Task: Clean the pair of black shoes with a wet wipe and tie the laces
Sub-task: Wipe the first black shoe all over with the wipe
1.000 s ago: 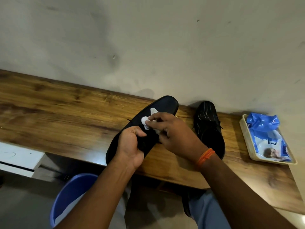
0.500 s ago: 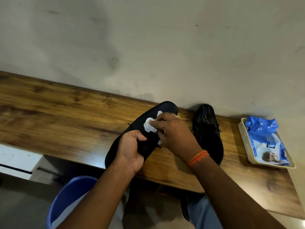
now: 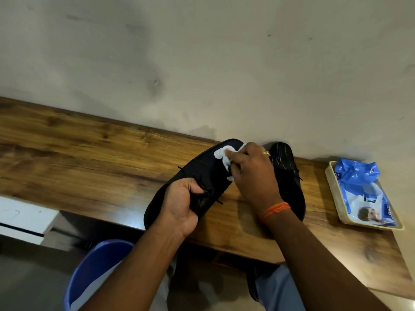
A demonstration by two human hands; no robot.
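A black shoe is held tilted on its side above the wooden table, its toe pointing to the wall. My left hand grips it around the laced middle part. My right hand pinches a crumpled white wet wipe and presses it on the shoe near the toe. The second black shoe stands upright on the table just to the right, partly hidden behind my right wrist.
A cream tray with a blue wet-wipe pack lies at the table's right end. A blue bin stands on the floor below the table edge. The wall runs close behind the shoes.
My right hand has slid the wipe along the shoe from its middle toward the toe. My left hand keeps the same grip.
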